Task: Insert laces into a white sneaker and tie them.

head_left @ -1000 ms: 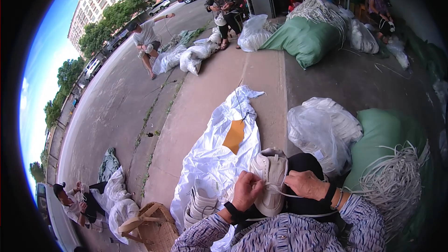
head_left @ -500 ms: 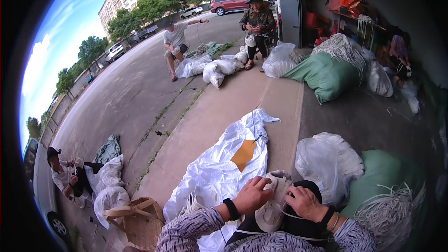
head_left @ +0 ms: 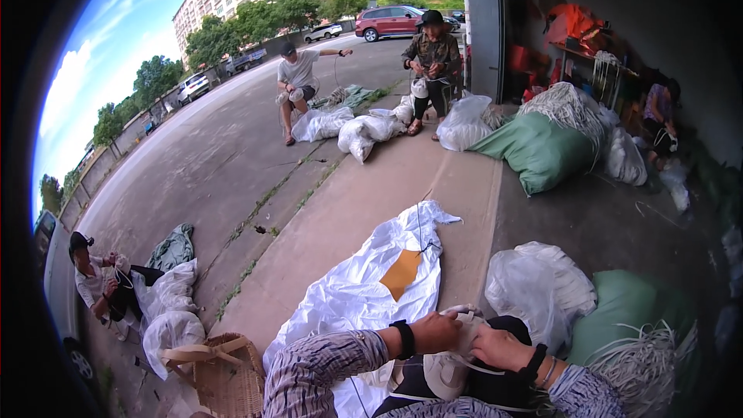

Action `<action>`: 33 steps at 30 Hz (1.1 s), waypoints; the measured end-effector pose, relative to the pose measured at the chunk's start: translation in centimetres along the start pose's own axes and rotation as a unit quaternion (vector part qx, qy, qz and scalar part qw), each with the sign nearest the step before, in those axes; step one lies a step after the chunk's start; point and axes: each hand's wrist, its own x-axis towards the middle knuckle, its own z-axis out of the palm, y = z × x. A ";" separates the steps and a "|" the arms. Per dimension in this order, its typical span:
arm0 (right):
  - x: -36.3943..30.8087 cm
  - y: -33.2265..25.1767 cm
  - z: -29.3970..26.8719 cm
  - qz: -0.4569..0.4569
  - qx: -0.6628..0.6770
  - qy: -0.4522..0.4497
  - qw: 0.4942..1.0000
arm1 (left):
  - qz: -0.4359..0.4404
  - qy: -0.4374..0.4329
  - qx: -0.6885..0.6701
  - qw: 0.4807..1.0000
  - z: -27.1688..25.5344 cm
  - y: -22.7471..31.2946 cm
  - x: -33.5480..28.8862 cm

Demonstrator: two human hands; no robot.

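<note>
A pale beige shoe [head_left: 467, 330] is over my lap, gripped at its left side by my left hand [head_left: 436, 333], whose fingers are closed round it. Against the shoe's right side, my right hand [head_left: 501, 348] has its fingers pinched together at the lacing. A pale shoelace [head_left: 484, 369] trails out below the right hand. The fingertips partly hide where lace and shoe meet. Another beige shoe [head_left: 445, 376] rests on my lap just below, close to the first.
A white woven sack [head_left: 348, 290] lies ahead, a wicker basket [head_left: 228, 379] at the left. On my right are a clear plastic bag [head_left: 534, 294] and a green sack [head_left: 635, 310] with a heap of pale laces [head_left: 642, 368]. Several people sit working among bags farther off.
The view has tilted slightly, so the scene sits lower. Both hands stay at the shoe; the left hand has turned a little and the right fingers have drawn closer together.
</note>
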 end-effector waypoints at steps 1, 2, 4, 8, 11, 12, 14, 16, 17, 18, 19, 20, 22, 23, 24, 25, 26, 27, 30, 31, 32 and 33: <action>0.3 -0.3 0.2 0.055 -0.026 -0.022 0.998 | -0.016 0.004 -0.008 1.000 0.5 0.1 0.1; 0.5 -0.6 0.5 0.118 -0.056 -0.051 0.990 | 0.011 0.015 -0.023 1.000 1.0 0.2 0.3; 0.8 -1.1 0.8 0.122 -0.075 -0.068 0.987 | 0.045 0.076 -0.002 0.996 1.7 0.1 0.7; 0.6 -1.1 1.3 0.146 -0.052 -0.052 0.986 | -0.025 0.207 -0.447 0.870 2.4 -0.5 0.4; 0.0 -1.0 2.1 0.148 -0.018 0.023 0.989 | -0.010 0.259 -0.499 0.827 2.6 0.0 0.3; -0.3 -1.0 2.4 0.143 -0.019 0.027 0.989 | -0.022 0.255 -0.513 0.819 2.6 0.2 0.3; -0.6 -1.3 2.9 0.180 -0.008 0.082 0.980 | -0.018 0.246 -0.537 0.807 2.8 0.5 0.4; -0.4 -1.5 2.7 0.182 -0.005 0.090 0.979 | -0.036 0.246 -0.555 0.794 2.9 0.6 0.3; -0.2 -1.6 2.3 0.221 -0.015 0.081 0.972 | -0.052 0.244 -0.548 0.798 2.9 0.6 0.2; 0.0 -1.4 1.7 0.194 0.102 0.169 0.961 | -0.052 0.249 -0.560 0.789 3.0 0.5 0.0; 0.4 -1.1 0.8 0.217 0.212 0.196 0.933 | -0.116 0.230 -0.687 0.679 3.0 0.3 -0.2; 0.7 -0.8 -0.1 0.293 0.535 0.224 0.760 | -0.177 0.202 -0.794 0.545 3.1 0.2 -0.3; 1.1 -0.2 -1.8 0.193 0.587 0.248 0.746 | -0.162 0.211 -0.774 0.575 3.1 0.1 -0.4; 1.1 -0.1 -2.3 0.175 0.588 0.267 0.744 | -0.137 0.220 -0.748 0.611 3.1 0.1 -0.5; 1.2 -0.2 -2.3 0.177 0.594 0.243 0.747 | -0.120 0.219 -0.760 0.601 3.1 0.1 -0.3; 1.1 -0.3 -2.1 0.209 0.589 0.174 0.761 | -0.135 0.223 -0.759 0.596 3.2 0.1 -0.2; 1.0 -0.4 -1.8 0.253 0.575 0.091 0.773 | -0.138 0.223 -0.773 0.578 3.2 0.1 -0.1; 1.0 -0.6 -1.0 0.256 0.610 0.095 0.744 | -0.137 0.222 -0.788 0.558 3.3 0.1 0.1; 1.3 -0.7 0.8 0.190 0.673 0.132 0.703 | -0.127 0.232 -0.787 0.557 3.7 0.0 0.5; 1.5 -0.9 1.2 0.194 0.673 0.112 0.704 | -0.119 0.225 -0.786 0.564 3.7 0.0 0.5; 1.9 -1.2 1.5 0.212 0.646 0.118 0.724 | -0.102 0.212 -0.791 0.565 3.7 -0.2 0.5; 2.2 -1.6 1.5 0.267 0.603 0.122 0.742 | -0.108 0.223 -0.789 0.563 3.7 -0.2 0.5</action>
